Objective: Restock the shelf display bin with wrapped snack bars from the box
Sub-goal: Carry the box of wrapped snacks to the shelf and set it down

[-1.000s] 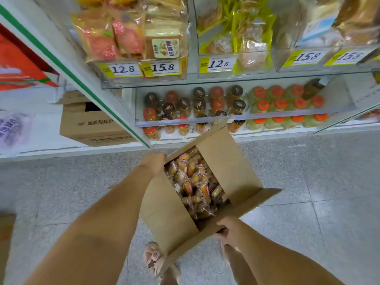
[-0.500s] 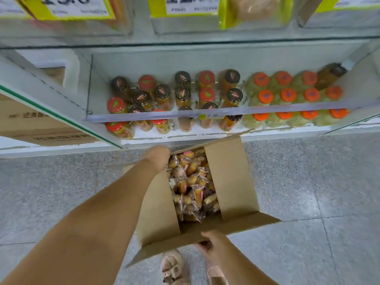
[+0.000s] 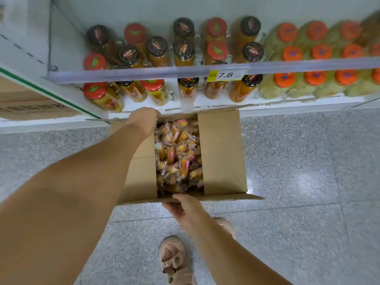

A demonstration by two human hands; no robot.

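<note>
Inside open cardboard box (image 3: pixel 222 155): clear-wrapped golden snack bars (image 3: pixel 177 155), heaped.

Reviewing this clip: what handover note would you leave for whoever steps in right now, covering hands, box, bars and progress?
Left hand: grips the far rim of the box.
Right hand: grips the near flap.
Box: open, flaps spread, low in front of the bottom-shelf jars; cannot tell if it rests on the floor.
Snack bars: piled loose in the box, none in either hand.
Done: box opened and at the shelf.
Left: the display bin is out of view; find it and move the bars in.
</note>
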